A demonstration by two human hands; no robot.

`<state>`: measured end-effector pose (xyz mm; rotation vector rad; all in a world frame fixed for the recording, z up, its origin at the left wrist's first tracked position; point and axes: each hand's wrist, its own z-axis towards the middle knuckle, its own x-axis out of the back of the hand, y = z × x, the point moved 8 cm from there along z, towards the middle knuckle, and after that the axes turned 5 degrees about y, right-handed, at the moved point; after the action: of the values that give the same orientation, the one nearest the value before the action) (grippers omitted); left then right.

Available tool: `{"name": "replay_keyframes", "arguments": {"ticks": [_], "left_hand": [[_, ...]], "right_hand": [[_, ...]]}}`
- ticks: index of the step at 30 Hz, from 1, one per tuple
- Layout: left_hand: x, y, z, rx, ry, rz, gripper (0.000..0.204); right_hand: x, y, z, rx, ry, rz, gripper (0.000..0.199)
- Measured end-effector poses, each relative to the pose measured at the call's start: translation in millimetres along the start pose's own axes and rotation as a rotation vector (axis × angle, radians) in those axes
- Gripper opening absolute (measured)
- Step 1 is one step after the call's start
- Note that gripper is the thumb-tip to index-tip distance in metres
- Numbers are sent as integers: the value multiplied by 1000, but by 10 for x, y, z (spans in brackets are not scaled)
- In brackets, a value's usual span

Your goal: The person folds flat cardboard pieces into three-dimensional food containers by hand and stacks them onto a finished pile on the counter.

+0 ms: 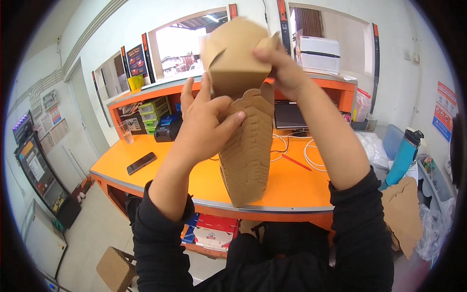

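Observation:
A tall stack of nested brown cardboard takeaway boxes [245, 155] rises from the orange table near its front edge. Over the top of the stack is one more folded cardboard box [238, 56], slightly blurred. My right hand [287, 73] grips this box at its right side, thumb on the front and the other fingers mostly hidden behind. My left hand [206, 119] is at the upper left of the stack. Two of its fingers point up beside the upper box, and its thumb stretches across the stack's top edge. The fingers are apart.
A dark phone [141, 163] and a clear cup [126, 134] are on the table's left. White cables [311, 153] and a red pen [296, 162] lie right of the stack. A blue bottle [404, 155] stands at right, above flat cardboard pieces [404, 209]. An orange shelf [335, 85] runs behind.

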<state>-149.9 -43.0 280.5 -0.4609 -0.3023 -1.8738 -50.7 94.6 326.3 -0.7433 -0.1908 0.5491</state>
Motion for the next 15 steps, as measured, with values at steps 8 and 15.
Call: {"name": "replay_keyframes", "arguments": {"ticks": [8,15], "left_hand": [[-75,-326,-10,2,-40,-296,18],[-11,-781,223,329,333,-980,79]], "right_hand": [[-71,159,-228,103,-115,-315,122],[-127,255,-326,68,-272,-493,112]]}}
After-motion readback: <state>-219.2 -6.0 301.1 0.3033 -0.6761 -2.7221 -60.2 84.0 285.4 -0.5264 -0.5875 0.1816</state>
